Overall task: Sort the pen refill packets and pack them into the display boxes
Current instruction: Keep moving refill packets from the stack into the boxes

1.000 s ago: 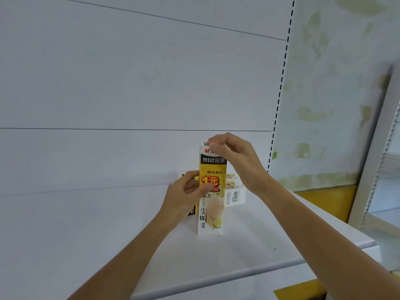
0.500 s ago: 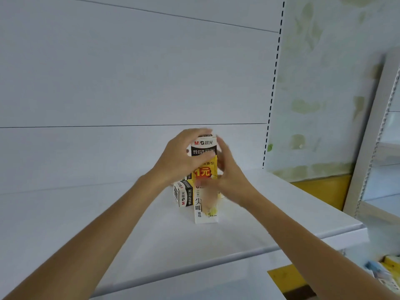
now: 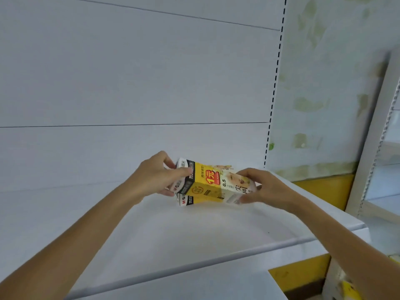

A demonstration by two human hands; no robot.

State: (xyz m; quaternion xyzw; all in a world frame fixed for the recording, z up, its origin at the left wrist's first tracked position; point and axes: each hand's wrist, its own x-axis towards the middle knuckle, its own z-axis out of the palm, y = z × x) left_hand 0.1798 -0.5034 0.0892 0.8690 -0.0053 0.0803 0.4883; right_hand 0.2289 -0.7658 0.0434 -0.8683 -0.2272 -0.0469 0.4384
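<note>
**Two hands on one tipped box, second box under it**

Count: 2 hands, 2 boxes confirmed.

- The yellow-and-white cardboard display box (image 3: 212,182) is off the shelf, tipped onto its long side and slanting down to the right. Red price mark and "0.5" print face the camera.
- The left hand (image 3: 155,178) grips the box's black-banded end, thumb on the front face and fingers curled over the top edge.
- The right hand (image 3: 266,189) grips the opposite white end, fingers wrapped round it with the thumb on top.
- The second yellow-and-white box (image 3: 186,200) lies flat on the white metal shelf (image 3: 194,234), directly below the held box and mostly hidden by it. Contact between the two: cannot tell.
- A pale printed edge shows behind the held box's top. It may be a flap or a third box: cannot tell.

Edges and room:
- Both boxes sit near the white back panel (image 3: 129,72), towards the shelf's right half.
- White shelf surface shows between the boxes and the rounded front lip, and more to the left of the hands.
- The shelf's right end is near the right forearm. Past it are a yellow base strip (image 3: 324,187) and a patchy green-stained wall (image 3: 324,83).
- The slotted upright strip (image 3: 276,79) marks the back panel's right edge.
- A separate white shelving unit (image 3: 372,148) stands at the far right, well apart from the hands.
</note>
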